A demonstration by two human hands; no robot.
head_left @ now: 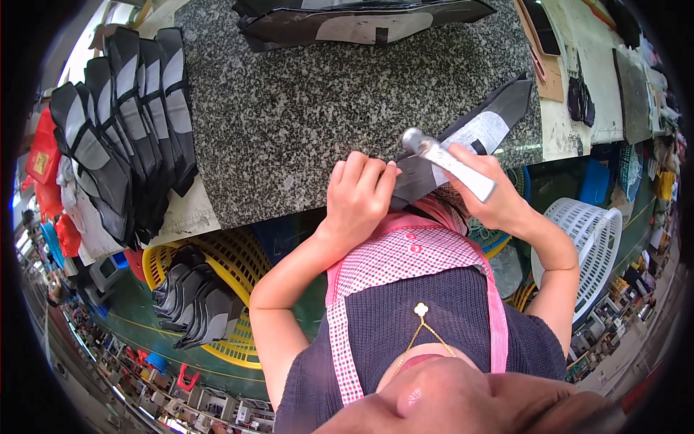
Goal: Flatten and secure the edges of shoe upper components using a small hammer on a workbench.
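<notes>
My right hand (488, 189) is closed around a metal hammer (457, 166). Its silver head shows, with a rounded face at one end and a flat, wedge-like end at the other; the fist hides the handle. Below the hammer, a black panel (512, 100) with a light grey patch and a small black tab lies slantwise over the slab's front edge. My left hand (360, 194) has curled fingers closed at the panel's left end, partly covering it. Under both hands is the speckled grey stone slab (289, 108).
Similar black panels (130, 108) overlap in a pile at left, with another stack (383, 25) at the slab's far edge. A yellow basket (235, 260) holds more dark pieces below left. A white basket (582, 228) stands at right. A phone (541, 27) lies far right.
</notes>
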